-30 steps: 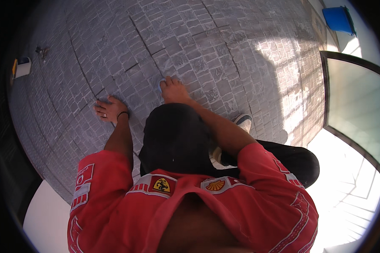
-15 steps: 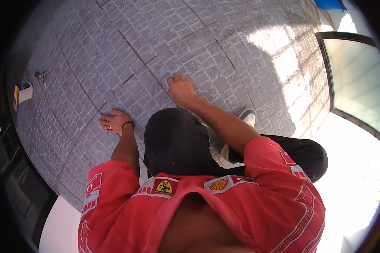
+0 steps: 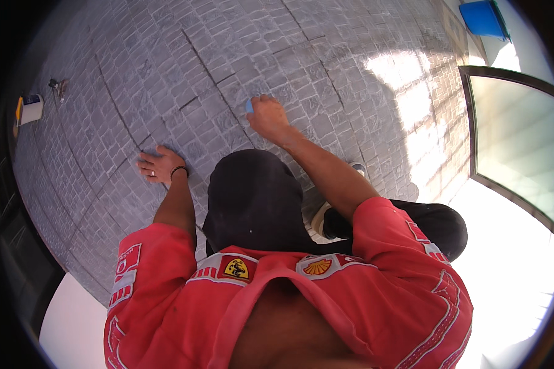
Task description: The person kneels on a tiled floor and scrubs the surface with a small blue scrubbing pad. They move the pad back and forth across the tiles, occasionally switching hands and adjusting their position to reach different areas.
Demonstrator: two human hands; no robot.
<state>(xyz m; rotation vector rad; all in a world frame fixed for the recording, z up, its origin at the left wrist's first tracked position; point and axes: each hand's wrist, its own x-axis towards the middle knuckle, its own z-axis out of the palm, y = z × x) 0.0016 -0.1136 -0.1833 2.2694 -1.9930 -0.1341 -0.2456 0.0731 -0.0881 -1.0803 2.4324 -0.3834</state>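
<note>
My right hand (image 3: 269, 117) is closed on a small light-blue thing (image 3: 249, 106), pressed to the grey stone-patterned floor (image 3: 228, 55) ahead of my knee. Only one edge of the blue thing shows past my fingers, so its kind is hidden. To the left, my left hand (image 3: 158, 165) lies flat on the same floor with the fingers spread and holds nothing. A ring and a dark wristband are on it.
Far left stand a white tub (image 3: 32, 108) with a yellow thing beside it and some small dark tools (image 3: 58, 86). A framed glass panel (image 3: 517, 129) rises at the right. Behind it is a blue bucket (image 3: 483, 18). Sunlight falls on the floor near the panel.
My right hand, still gripping the blue thing, has shifted slightly forward and right in the view. The left hand stays flat on the floor. The view has tilted a little, showing more of the bucket.
</note>
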